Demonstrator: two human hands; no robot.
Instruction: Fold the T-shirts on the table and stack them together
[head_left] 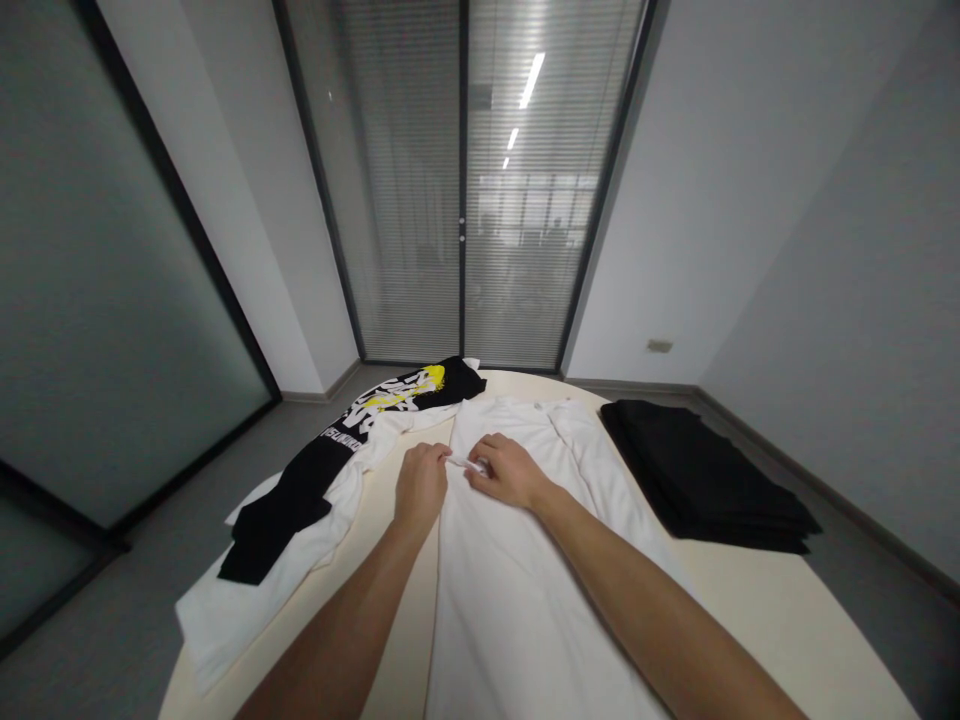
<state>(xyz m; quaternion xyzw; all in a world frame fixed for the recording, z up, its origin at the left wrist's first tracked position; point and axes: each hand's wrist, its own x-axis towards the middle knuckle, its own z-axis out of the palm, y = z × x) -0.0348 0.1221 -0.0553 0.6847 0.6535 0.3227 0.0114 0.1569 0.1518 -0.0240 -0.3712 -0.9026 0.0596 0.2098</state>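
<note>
A white T-shirt (517,590) lies spread lengthwise in front of me, its far part creased and partly folded over. At its left edge my left hand (421,485) is closed, pinching the cloth between thumb and fingers. My right hand (508,470) rests on the shirt just to the right, fingers curled around a small raised ridge of the same fabric. That narrow pinched strip runs between the two hands. Part of the cloth under my right palm and forearm is hidden.
To the left, a black T-shirt (289,515) with white and yellow print lies over white garments (240,635). A stack of folded black cloth (697,475) sits at the table's right edge. The pale table (795,620) has a rounded rim. Glass doors (461,300) stand beyond.
</note>
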